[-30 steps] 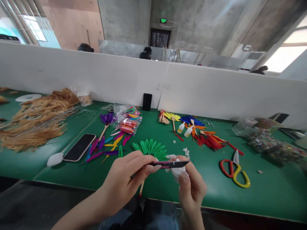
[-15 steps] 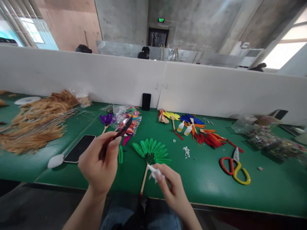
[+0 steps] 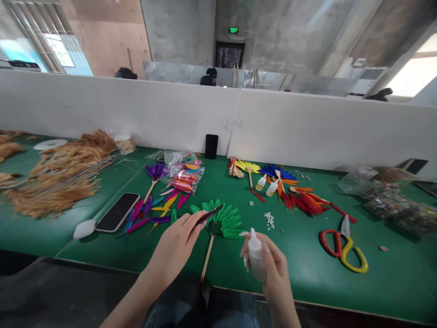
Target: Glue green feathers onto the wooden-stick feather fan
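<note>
Currently the left hand (image 3: 175,241) has its thumb and fingers closed around a slim dark tool (image 3: 210,215), whose tip stands out over the feathers of the green fan (image 3: 231,218); whether it touches them I cannot tell. The right hand (image 3: 275,264) grips a white bottle (image 3: 256,259) upright, nozzle up, just right of the fan's handle (image 3: 207,260). That fan lies on the green tabletop (image 3: 307,278) between the two hands, feathers spread away from the person and the wooden handle pointing back to the near edge.

Right of the fan is a scatter of white beads (image 3: 269,220), and farther right lie scissors (image 3: 345,243) with one red and one yellow grip. Behind the beads, two small bottles (image 3: 266,185) stand near a yellow fan (image 3: 247,166) and a blue fan (image 3: 279,172), with red feathers (image 3: 309,206) beside them. To the left are a phone (image 3: 118,212), loose coloured feathers (image 3: 164,208), a purple fan (image 3: 155,171) and a clear bag (image 3: 187,173) of more feathers. Tan fibres (image 3: 73,168) lie heaped at far left.
</note>
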### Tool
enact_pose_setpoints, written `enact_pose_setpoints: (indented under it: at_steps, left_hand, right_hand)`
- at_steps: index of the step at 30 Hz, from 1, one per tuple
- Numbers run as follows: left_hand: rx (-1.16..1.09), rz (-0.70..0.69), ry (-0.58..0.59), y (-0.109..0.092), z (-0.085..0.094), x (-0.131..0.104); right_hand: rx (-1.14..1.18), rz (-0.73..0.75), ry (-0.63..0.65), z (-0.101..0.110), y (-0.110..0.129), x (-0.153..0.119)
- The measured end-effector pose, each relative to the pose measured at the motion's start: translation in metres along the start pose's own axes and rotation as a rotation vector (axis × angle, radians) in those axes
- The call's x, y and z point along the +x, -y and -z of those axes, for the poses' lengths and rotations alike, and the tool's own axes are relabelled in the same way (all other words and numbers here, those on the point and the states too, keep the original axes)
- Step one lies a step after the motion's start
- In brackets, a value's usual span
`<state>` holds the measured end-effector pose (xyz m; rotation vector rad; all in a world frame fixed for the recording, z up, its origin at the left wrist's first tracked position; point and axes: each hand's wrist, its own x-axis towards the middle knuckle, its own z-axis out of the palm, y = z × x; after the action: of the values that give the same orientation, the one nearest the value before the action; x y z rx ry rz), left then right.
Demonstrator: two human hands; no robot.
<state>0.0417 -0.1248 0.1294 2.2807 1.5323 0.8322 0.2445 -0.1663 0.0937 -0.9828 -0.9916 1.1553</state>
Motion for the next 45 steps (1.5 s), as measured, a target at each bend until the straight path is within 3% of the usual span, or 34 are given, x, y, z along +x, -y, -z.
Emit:
enact_pose_setpoints:
  at_steps: [3,12,19,22,26,30,35,38,40,42,45]
  left_hand:
    - [-0.018,0.003,0.019,0.004,-0.003,-0.007]
    - [-0.047,-0.007,0.139,-0.007,-0.003,-0.014]
    - [0.073,-0.151,0.189,-0.026,-0.018,-0.012]
    - [0.116,-0.198,0.191,-0.035,-0.026,-0.013]
    - [0.108,-0.163,0.224,-0.042,-0.034,-0.016]
    - [0.027,-0.076,0.273,-0.045,-0.041,-0.019]
    - [-0.105,-0.068,0.431,-0.053,-0.055,-0.024]
    - [-0.098,-0.088,0.545,-0.060,-0.064,-0.031]
    - [-0.093,-0.059,0.560,-0.058,-0.066,-0.034]
    - [-0.100,0.008,0.531,-0.046,-0.067,-0.035]
    - [-0.085,0.145,0.400,-0.010,-0.064,-0.035]
  right_hand:
    - [-0.117,0.029,0.011,-0.006,-0.006,0.005]
    - [-0.583,0.273,-0.175,-0.011,0.006,0.018]
    - [-0.890,0.186,-0.501,-0.005,-0.005,0.010]
    - [-0.923,0.135,-0.578,-0.001,-0.004,0.004]
    - [-0.925,0.141,-0.642,0.005,-0.004,-0.002]
    - [-0.899,0.142,-0.734,0.022,-0.004,-0.011]
    - [-0.738,0.083,-0.941,0.072,0.001,-0.039]
    - [-0.733,-0.028,-0.891,0.101,0.000,-0.059]
    - [-0.728,-0.064,-0.836,0.111,-0.005,-0.066]
    - [-0.613,-0.085,-0.745,0.110,-0.016,-0.065]
    - [-0.281,-0.139,-0.471,0.087,-0.042,-0.052]
